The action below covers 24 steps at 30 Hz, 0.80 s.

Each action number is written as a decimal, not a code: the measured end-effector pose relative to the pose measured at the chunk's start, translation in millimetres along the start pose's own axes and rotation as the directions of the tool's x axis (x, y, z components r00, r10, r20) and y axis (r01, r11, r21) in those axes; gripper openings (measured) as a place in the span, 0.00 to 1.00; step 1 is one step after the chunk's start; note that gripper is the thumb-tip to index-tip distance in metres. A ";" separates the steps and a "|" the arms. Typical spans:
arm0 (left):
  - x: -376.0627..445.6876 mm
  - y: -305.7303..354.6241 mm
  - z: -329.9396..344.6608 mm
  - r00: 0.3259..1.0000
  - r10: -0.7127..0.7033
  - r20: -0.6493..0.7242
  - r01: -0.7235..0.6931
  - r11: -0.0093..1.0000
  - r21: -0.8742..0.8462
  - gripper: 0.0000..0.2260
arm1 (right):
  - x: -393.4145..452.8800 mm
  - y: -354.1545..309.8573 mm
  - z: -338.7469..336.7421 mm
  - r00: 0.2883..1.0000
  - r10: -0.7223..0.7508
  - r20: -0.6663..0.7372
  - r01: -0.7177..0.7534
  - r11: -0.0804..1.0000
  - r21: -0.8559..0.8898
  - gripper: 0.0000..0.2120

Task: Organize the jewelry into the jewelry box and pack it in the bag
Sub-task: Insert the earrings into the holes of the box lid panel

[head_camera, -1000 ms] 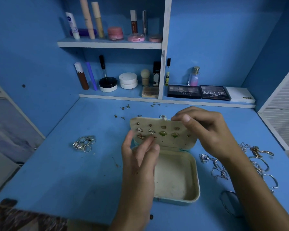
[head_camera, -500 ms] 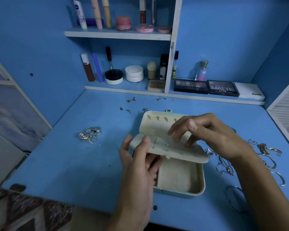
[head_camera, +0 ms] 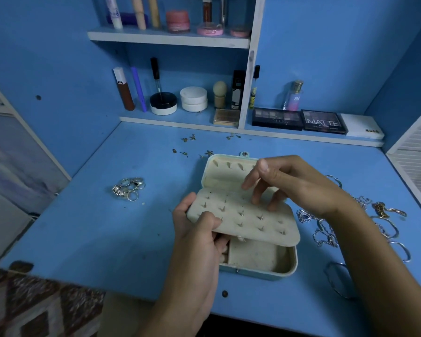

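Observation:
A pale blue jewelry box (head_camera: 260, 269) with cream lining lies open in the middle of the blue desk. Its cream earring panel (head_camera: 250, 222) is folded down over the tray, and earring posts stick up through it. My left hand (head_camera: 199, 237) grips the panel's left edge, thumb on top and fingers underneath. My right hand (head_camera: 292, 183) hovers over the panel with straight fingertips touching its far side. A pile of silver rings (head_camera: 128, 188) lies to the left. Loose stud earrings (head_camera: 192, 148) are scattered behind the box. Chains and bracelets (head_camera: 350, 222) lie to the right.
Two shelves at the back hold cosmetics, with eyeshadow palettes (head_camera: 299, 120) on the lower one. A white louvred panel (head_camera: 416, 152) stands at the right. A patterned fabric (head_camera: 34, 307) shows below the desk's front left edge. A thin bangle (head_camera: 336, 280) lies near the front right.
The earring panel has swung down from upright to lying flat over the tray, so its back with the posts faces up. My right hand has moved from its top edge to its upper surface.

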State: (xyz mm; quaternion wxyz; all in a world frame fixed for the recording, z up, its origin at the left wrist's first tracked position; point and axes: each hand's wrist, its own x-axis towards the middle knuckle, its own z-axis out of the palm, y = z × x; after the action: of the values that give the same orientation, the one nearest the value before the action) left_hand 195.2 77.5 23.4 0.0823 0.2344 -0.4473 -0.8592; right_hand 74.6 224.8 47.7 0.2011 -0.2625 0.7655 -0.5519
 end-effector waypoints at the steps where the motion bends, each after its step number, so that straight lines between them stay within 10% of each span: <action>1: -0.4 0.2 0.4 1.000 0.000 -0.001 0.000 1.000 0.003 0.19 | 4.8 -0.4 -0.7 0.999 0.026 -0.032 -0.027 0.999 -0.025 0.26; 10: 2.0 0.8 -1.0 1.000 -0.024 -0.018 0.023 1.000 -0.014 0.21 | 77.7 26.1 -25.3 0.914 -0.008 -0.405 -0.187 0.878 -0.440 0.08; 24: 6.0 -2.2 -6.0 1.000 -0.023 0.013 0.023 1.000 -0.002 0.21 | 169.4 57.4 -28.1 0.934 -0.123 -0.335 -0.186 0.633 -0.752 0.12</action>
State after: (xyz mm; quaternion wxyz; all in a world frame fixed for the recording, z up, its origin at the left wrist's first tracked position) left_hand 193.0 72.3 16.7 0.0696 0.2339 -0.4440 -0.8622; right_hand -84.8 154.5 -1.3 -0.0625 -0.2053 0.9550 -0.2045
